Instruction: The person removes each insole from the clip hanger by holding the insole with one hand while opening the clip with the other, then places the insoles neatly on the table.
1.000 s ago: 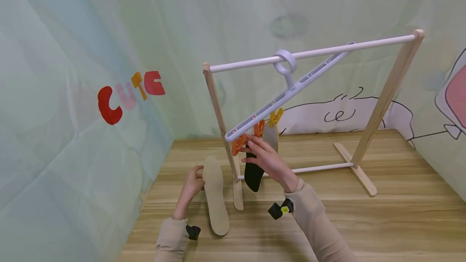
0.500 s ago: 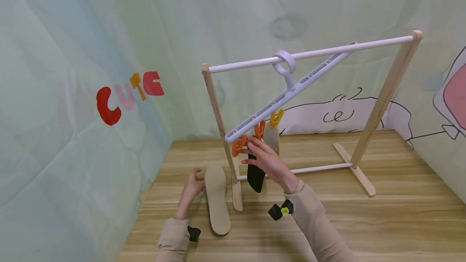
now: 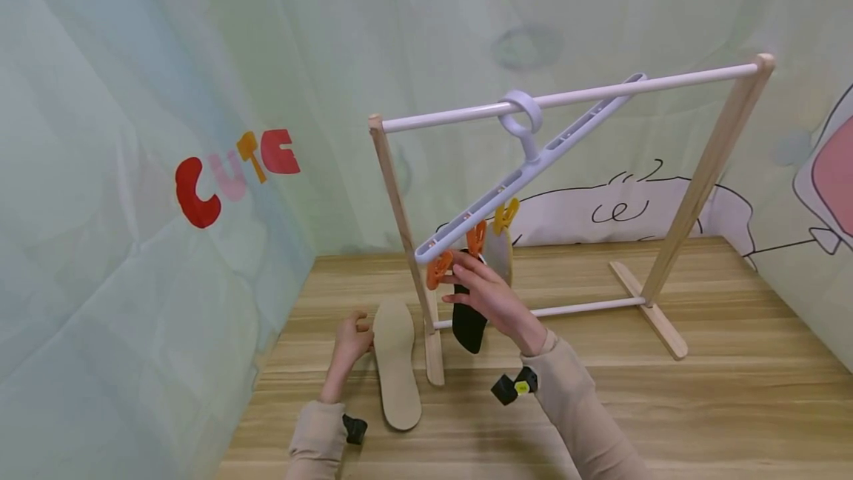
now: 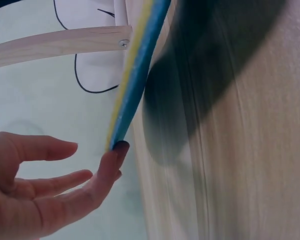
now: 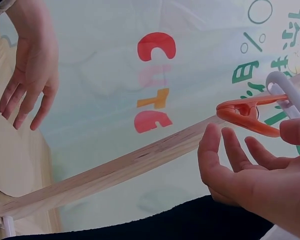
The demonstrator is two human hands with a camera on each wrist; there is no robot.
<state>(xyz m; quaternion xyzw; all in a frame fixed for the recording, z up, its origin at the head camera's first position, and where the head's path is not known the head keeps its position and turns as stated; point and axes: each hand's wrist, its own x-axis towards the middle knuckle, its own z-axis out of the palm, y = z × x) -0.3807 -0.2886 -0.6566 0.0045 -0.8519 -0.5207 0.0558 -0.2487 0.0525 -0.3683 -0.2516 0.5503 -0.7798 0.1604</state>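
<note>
My left hand is at the left edge of a beige insole on the wooden table. In the left wrist view a finger touches the end of the insole, seen edge-on with blue and yellow layers; the thumb stays apart from it. My right hand reaches up beside an orange clip at the low end of a lilac hanger. The right wrist view has its fingers just below the clip, without a clear grip. Behind this hand a black insole hangs from another orange clip.
The hanger hooks over the white bar of a wooden stand and tilts down to the left. A yellow clip holds a grey insole. A printed cloth encloses the back and left of the table.
The upper end of the beige insole has come down, and my left hand has lowered slightly. The hanger's left end has shifted a little to the right. My right hand has barely moved.
</note>
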